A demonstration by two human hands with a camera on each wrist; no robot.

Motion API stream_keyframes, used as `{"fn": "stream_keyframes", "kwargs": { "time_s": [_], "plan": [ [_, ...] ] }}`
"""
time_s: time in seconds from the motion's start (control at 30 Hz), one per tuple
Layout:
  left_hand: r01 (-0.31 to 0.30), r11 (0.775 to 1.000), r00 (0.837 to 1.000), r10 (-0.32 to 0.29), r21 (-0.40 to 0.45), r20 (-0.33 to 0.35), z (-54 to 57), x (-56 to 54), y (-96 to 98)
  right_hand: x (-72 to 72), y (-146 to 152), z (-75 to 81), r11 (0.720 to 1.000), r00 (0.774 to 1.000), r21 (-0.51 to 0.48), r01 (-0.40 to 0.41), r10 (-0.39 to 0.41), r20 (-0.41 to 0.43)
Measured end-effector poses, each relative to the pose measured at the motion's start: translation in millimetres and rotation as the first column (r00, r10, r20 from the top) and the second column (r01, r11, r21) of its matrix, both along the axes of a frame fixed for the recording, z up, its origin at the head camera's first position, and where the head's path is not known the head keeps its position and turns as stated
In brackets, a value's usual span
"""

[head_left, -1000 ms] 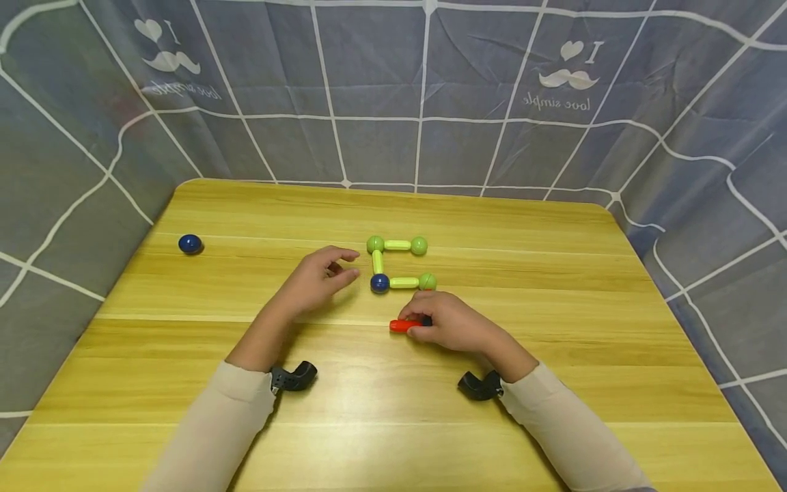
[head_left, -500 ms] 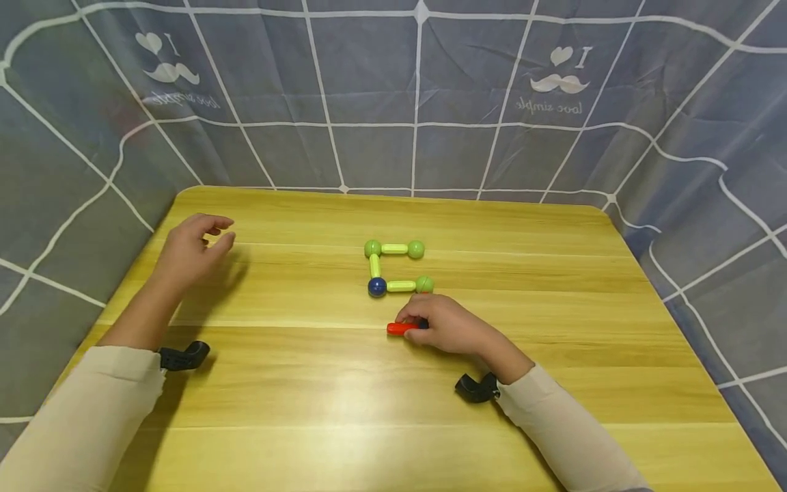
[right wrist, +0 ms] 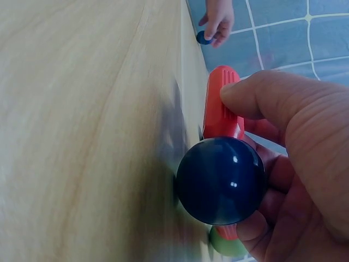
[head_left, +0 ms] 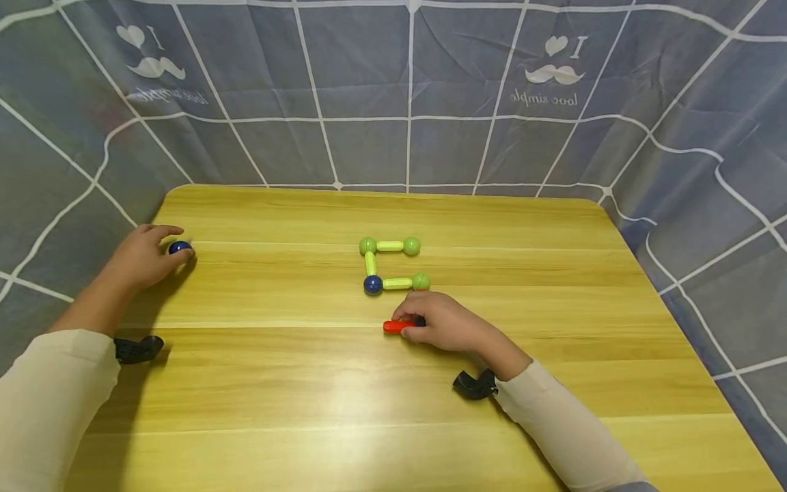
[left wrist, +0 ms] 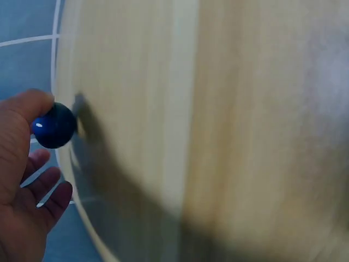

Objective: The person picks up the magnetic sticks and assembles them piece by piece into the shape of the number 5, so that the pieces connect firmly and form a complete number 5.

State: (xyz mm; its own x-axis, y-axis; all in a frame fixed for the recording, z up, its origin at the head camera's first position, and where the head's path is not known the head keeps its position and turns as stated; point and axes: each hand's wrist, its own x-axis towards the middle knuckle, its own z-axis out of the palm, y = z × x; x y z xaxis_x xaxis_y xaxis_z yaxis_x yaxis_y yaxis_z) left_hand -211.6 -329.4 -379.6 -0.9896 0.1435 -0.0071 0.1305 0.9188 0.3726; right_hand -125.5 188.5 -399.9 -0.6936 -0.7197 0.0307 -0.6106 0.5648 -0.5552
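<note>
My left hand (head_left: 138,258) is at the far left of the table, around a loose blue ball (head_left: 180,247). Its thumb lies against the ball in the left wrist view, while the forefinger stretches past it with a gap in the head view. The right hand (head_left: 443,321) pinches a red stick (right wrist: 218,103) between thumb and fingers. Joined to that stick's end is another blue ball (right wrist: 221,180), mostly covered by the hand in the head view. A second red stick (right wrist: 227,231) runs from this ball towards a green ball (head_left: 421,281).
Yellow-green sticks (head_left: 370,264) join green balls (head_left: 412,246) and a blue ball (head_left: 372,284) into an open-sided shape mid-table. The wooden table (head_left: 295,389) meets a grey-blue grid-patterned cloth (head_left: 369,154) at its back and sides. Black wrist mounts (head_left: 475,385) jut from both sleeves.
My left hand has travelled left from beside the joined sticks to the loose blue ball. The right hand keeps its grip on the red stick, almost unmoved.
</note>
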Motion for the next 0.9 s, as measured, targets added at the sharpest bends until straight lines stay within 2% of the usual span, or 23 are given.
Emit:
{"fn": "stream_keyframes", "kwargs": {
  "time_s": [0.17, 0.33, 0.43, 0.63, 0.73, 0.9],
  "plan": [
    [0.029, 1.000, 0.998, -0.028, 0.011, -0.060, -9.9, 0.0, 2.1, -0.7, 0.6, 0.3, 1.000, 1.000, 0.005, 0.005, -0.005, -0.001],
    [0.064, 0.997, 0.990, -0.059, 0.031, -0.129, -9.6, 8.8, 19.3, -0.2, 0.2, 0.2, 1.000, 1.000, 0.000, 0.000, 0.000, 0.000],
    [0.101, 0.993, 0.982, -0.090, 0.058, -0.165, -4.7, 18.1, 40.2, 0.4, 0.0, -0.2, 1.000, 1.000, 0.001, 0.001, -0.001, 0.001],
    [0.191, 0.971, 0.970, -0.164, 0.141, -0.179, 1.8, 40.3, 90.8, 1.0, -0.1, -0.3, 1.000, 1.000, 0.003, 0.014, -0.014, 0.004],
    [0.242, 0.952, 0.961, -0.208, 0.190, -0.182, 1.6, 50.5, 115.3, 0.9, -0.2, -0.1, 1.000, 1.000, 0.003, 0.012, -0.012, 0.004],
    [0.292, 0.912, 0.955, -0.264, 0.288, -0.132, -1.7, 65.0, 152.8, 0.6, -0.8, -0.1, 1.000, 1.000, -0.003, 0.006, -0.006, 0.004]
  ]
}}
